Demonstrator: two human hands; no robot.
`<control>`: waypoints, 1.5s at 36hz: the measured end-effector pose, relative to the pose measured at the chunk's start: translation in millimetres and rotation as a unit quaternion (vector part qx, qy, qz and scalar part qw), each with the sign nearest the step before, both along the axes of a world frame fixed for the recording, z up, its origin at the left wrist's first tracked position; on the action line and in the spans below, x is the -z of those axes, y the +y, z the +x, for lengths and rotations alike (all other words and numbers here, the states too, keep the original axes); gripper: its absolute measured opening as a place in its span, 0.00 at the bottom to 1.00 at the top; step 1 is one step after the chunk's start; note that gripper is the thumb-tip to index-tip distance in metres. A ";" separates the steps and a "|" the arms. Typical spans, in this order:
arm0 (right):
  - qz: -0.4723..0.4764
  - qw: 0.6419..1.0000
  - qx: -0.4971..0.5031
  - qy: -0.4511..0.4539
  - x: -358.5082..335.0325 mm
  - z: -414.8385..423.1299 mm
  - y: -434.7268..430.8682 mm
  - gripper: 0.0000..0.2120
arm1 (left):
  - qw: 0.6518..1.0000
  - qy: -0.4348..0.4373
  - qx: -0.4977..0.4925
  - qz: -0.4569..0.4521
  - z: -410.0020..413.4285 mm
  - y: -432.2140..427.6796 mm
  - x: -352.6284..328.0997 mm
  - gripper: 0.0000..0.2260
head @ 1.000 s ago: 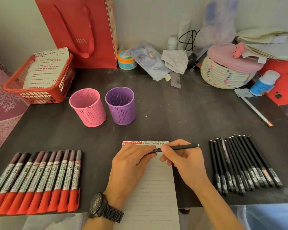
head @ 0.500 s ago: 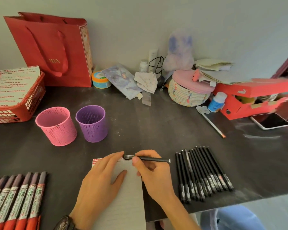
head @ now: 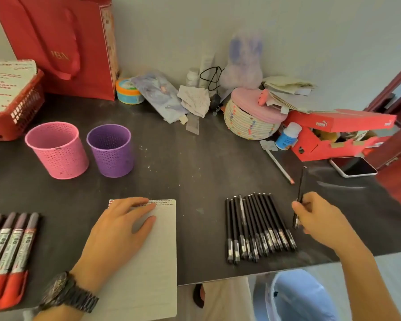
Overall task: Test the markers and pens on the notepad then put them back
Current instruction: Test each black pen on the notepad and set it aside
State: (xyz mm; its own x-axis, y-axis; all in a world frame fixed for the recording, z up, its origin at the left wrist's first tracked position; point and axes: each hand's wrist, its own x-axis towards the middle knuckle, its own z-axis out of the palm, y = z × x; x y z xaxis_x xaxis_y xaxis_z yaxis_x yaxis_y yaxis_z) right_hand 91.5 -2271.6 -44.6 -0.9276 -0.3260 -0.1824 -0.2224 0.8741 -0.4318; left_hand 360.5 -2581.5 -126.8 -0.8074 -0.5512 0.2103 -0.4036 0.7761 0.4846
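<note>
While our left hand [head: 116, 232] lay flat, fingers apart, on the notepad [head: 158, 251], our right hand [head: 320, 218] pinched a black pen [head: 300, 188] just beside the pen row [head: 257, 228]; dropped carelessly, it could scatter that row or roll off the table [head: 195, 172].

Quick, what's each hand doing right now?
Left hand: open, fingers flat on the white lined paper notepad.
Right hand: holding a thin black plastic pen.
</note>
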 end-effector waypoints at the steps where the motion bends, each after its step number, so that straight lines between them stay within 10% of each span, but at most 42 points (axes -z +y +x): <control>1: 0.040 0.999 0.001 0.003 1.4 -3.6 4.0 0.11 | 1.000 -0.005 0.001 0.001 0.3 -0.2 0.2 0.16; 25: 0.094 0.996 -0.002 -0.006 33.9 3.4 18.3 0.03 | 0.999 -0.039 -0.001 0.004 -0.8 -2.8 5.3 0.23; 42: 0.013 0.990 0.041 0.137 16.3 -58.9 -55.4 0.19 | 0.998 -0.061 0.003 0.003 -2.1 -3.3 4.0 0.28; 54: 0.185 0.974 0.005 0.133 31.0 -104.7 -93.7 0.18 | 0.999 -0.027 -0.019 -0.028 -0.7 -0.9 6.3 0.15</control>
